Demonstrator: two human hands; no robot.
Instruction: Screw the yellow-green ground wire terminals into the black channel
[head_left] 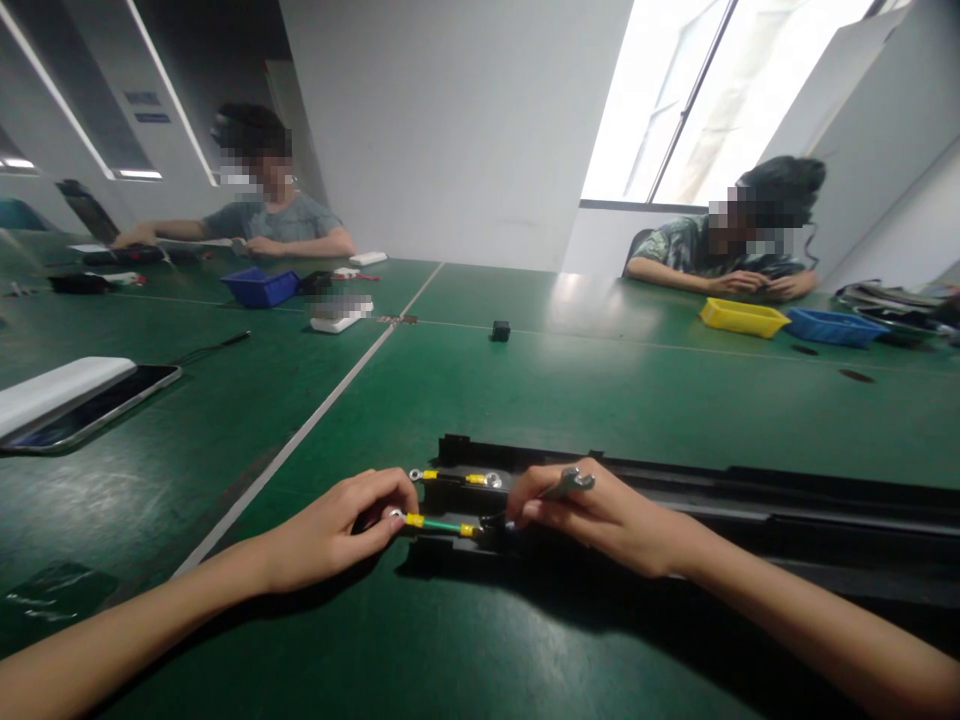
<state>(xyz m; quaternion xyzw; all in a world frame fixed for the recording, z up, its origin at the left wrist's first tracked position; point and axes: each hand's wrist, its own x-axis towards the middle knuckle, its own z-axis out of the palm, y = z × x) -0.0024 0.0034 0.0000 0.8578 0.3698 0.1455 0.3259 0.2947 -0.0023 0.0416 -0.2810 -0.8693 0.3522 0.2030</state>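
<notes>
My left hand point(345, 525) is closed, thumb and finger pinching the ring terminal at the near end of a short green wire point(442, 525) with yellow sleeves. In my closed right hand point(600, 515) lies a metal open-end wrench point(571, 484), its forked end sticking out above the fingers. Those fingertips are at the wire's other end, where the joint is partly hidden. Both hands are over the end of a long black channel-shaped housing point(667, 488). Just behind, a second short lead, a black wire point(452, 478) with yellow sleeves and ring terminals, lies across the housing's end.
A small black cube point(500, 331) stands ahead on the green table point(420, 400). To the left lie a phone point(97, 405) and a white box point(60, 385). Two people sit opposite, near a dark blue bin point(260, 288), a yellow bin point(742, 318) and a blue bin point(832, 327).
</notes>
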